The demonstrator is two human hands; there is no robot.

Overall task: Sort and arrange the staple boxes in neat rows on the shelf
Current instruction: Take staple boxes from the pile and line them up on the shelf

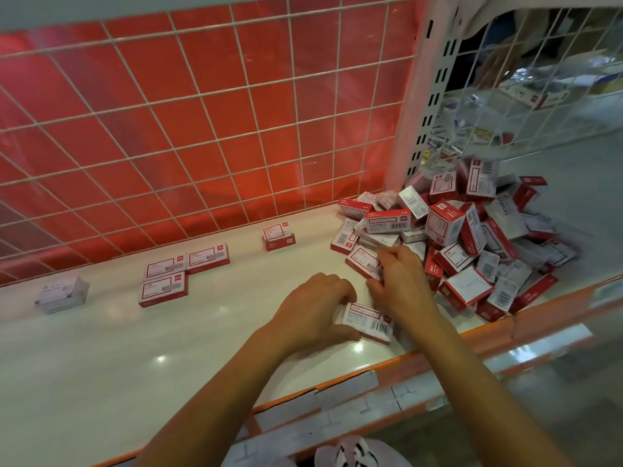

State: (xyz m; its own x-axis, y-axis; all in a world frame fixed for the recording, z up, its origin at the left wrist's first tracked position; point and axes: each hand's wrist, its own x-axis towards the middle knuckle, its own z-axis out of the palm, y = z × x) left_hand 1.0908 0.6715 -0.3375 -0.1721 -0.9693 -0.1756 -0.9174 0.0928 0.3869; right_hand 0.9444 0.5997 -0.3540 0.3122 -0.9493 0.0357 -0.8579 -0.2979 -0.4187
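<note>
1. the left hand (317, 305) sits low in the middle of the frame, knuckles up. its fingers curl over the top of a barcoded staple box (369, 323) and the thumb lies along the box's near side, so it grips that box. the box lies flat on the white shelf (168, 348).
2. the right hand (401, 281) is just up and right of the left one. its fingers are bent round the edge box (362, 262), a red-and-white staple box at the left foot of the pile. the fingertips are on its top and the thumb is at its near end, so the hand grasps it.
3. the two hands are close together; whether they touch cannot be told. the right wrist crosses the right end of the barcoded staple box.
4. the pile of staple boxes (472, 237) fills the right middle of the frame. the boxes are jumbled and tilted every way, heaped against a perforated upright (421, 112).
5. further left on the shelf, set apart from each other, are:
   - a small red-and-white stack (279, 235) in the centre
   - three flat red-and-white boxes (165, 288) close together at centre left
   - a pale grey stack (62, 293) at the far left
6. a white wire grid (202, 149) over a red panel (236, 129) backs the shelf across the upper left.
7. an orange front lip (472, 333) with white label strips (337, 392) runs along the lower right.
</note>
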